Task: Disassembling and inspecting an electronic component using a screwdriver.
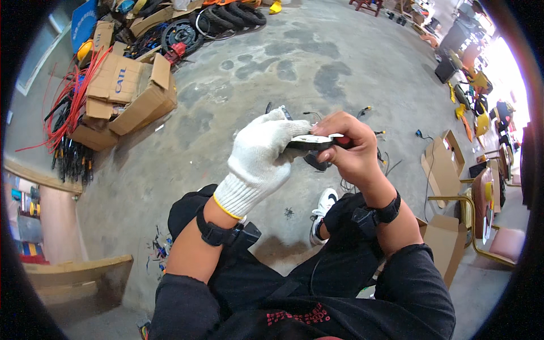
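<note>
In front of me, above the floor, my left hand [255,146] wears a white knitted glove and is closed on a small black-and-white plastic part [306,145]. My bare right hand [356,144] pinches the same part at its right end, with thumb and fingers closed. Something small and red [343,141] shows between those right fingers; its kind is hidden. Just beneath the hands a black object [315,162] is partly covered. Thin cables with yellow-tipped ends [367,109] lie on the floor beyond my right hand.
Cardboard boxes [141,99], red tubing [68,107] and black tyres [226,14] are piled at the far left. To the right are an open flat carton [445,161] and a gold-framed chair [469,218]. My white shoe [324,209] rests on the concrete floor [198,147].
</note>
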